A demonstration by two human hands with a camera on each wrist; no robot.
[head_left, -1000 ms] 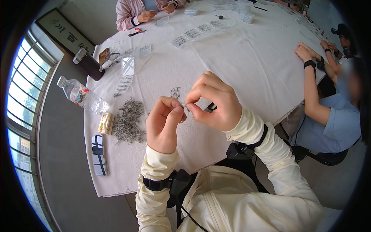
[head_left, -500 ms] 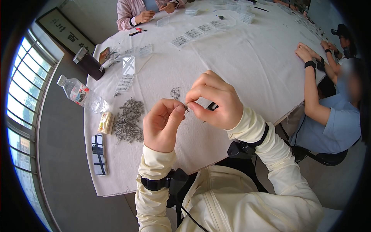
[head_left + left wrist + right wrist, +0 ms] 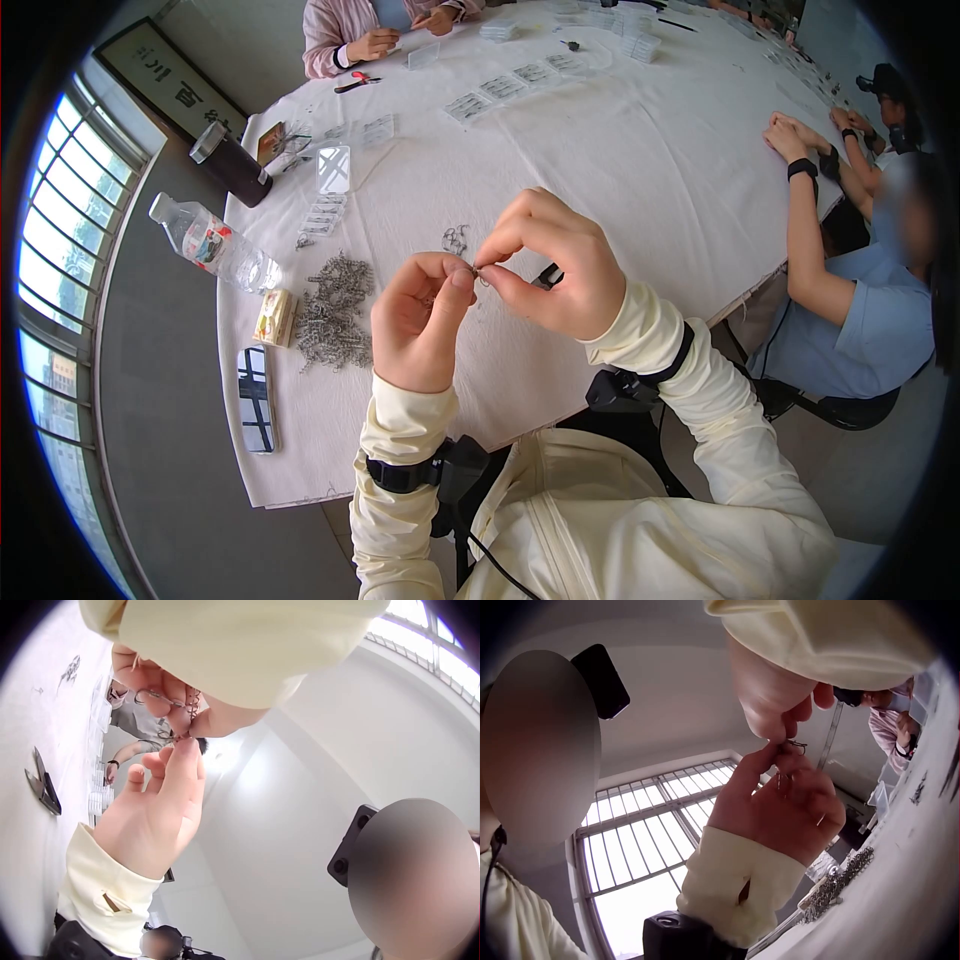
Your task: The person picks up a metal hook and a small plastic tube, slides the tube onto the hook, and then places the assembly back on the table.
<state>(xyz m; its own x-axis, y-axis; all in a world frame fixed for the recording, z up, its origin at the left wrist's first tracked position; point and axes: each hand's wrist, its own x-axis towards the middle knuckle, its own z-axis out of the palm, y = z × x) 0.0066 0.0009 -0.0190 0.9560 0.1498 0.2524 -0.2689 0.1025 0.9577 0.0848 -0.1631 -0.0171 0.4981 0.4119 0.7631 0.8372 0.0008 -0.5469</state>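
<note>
In the head view the left hand (image 3: 420,325) and right hand (image 3: 565,265) meet at their fingertips above the white cloth. Thumb and index finger of each pinch a small metal piece (image 3: 480,275). The left wrist view shows a curved, hook-like wire (image 3: 150,696) and a small chain-like part (image 3: 194,703) hanging at the left fingers. A thin hook (image 3: 798,744) sticks out between the fingertips in the right wrist view. Left of the left hand lies a heap of small metal pieces (image 3: 335,310); a smaller cluster (image 3: 455,238) lies just beyond the hands.
Along the table's left side are a phone (image 3: 257,400), a small pack (image 3: 274,318), a water bottle (image 3: 215,245) and a dark flask (image 3: 230,165). Black-handled cutters (image 3: 45,784) lie near the right hand. Clear trays (image 3: 500,87) stand farther back; other people sit around the table.
Both hands have shifted slightly, staying fingertip to fingertip. The small metal piece between them has turned a little. The heap and smaller cluster look the same.
</note>
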